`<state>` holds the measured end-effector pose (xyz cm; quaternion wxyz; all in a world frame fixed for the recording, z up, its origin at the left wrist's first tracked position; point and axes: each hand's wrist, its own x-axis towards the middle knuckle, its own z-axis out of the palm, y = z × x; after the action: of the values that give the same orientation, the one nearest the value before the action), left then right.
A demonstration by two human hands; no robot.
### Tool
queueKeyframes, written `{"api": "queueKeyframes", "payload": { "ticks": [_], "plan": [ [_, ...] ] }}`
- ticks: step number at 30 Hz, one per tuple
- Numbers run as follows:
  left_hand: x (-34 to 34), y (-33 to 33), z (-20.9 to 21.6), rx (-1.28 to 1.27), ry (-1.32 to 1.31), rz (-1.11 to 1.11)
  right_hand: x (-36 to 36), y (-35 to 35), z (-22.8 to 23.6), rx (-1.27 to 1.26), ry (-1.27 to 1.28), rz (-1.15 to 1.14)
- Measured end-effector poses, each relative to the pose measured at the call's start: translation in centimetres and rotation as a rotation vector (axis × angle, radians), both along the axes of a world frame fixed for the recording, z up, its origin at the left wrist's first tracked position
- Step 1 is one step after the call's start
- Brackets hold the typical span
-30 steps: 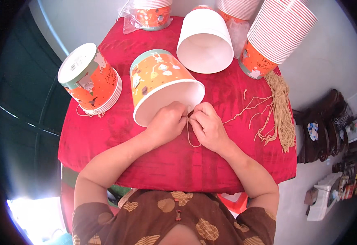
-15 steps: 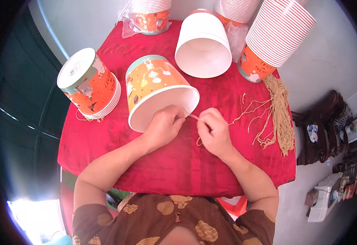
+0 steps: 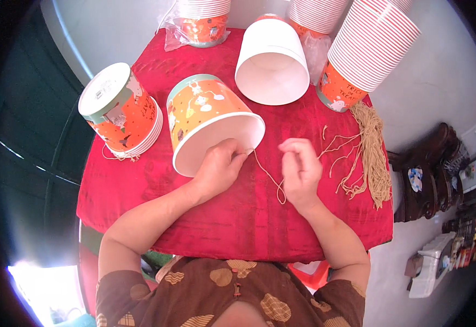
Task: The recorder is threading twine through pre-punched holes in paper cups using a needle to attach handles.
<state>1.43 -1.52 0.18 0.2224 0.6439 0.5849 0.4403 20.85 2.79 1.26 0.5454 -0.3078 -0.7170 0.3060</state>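
Observation:
A paper bucket (image 3: 208,101), orange with a green base band and cartoon figures, lies on its side with its white mouth toward me. My left hand (image 3: 220,166) reaches into that mouth, thumb and fingers pinched on a thin tan string (image 3: 265,171) at the rim's lower right. From there the string trails down the cloth in a loose loop toward my right hand (image 3: 300,170). Its fingers are slightly blurred and parted, off the string's end at the rim, with nothing visible gripped between them.
A red cloth covers the table (image 3: 232,229). Nested buckets (image 3: 121,111) stand upside down at left. A white-sided bucket (image 3: 273,65) lies behind; a tall bucket stack (image 3: 366,54) stands at far right. A bundle of tan strings (image 3: 373,158) hangs over the right side.
My right hand has let go of the string near the rim and moved right, its fingers parting. The string now hangs slack. My left hand stays at the rim.

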Motion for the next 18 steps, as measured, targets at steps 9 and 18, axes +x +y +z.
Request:
{"api": "queueKeyframes", "payload": {
  "ticks": [9,18],
  "plan": [
    [0.5,-0.5,-0.2,0.054,-0.028,-0.043,-2.3,-1.5,0.0,-0.087,-0.371,0.082],
    [0.7,-0.6,-0.3,0.014,-0.157,-0.130,-2.2,-1.5,-0.6,-0.074,-0.436,0.077]
  ]
}}
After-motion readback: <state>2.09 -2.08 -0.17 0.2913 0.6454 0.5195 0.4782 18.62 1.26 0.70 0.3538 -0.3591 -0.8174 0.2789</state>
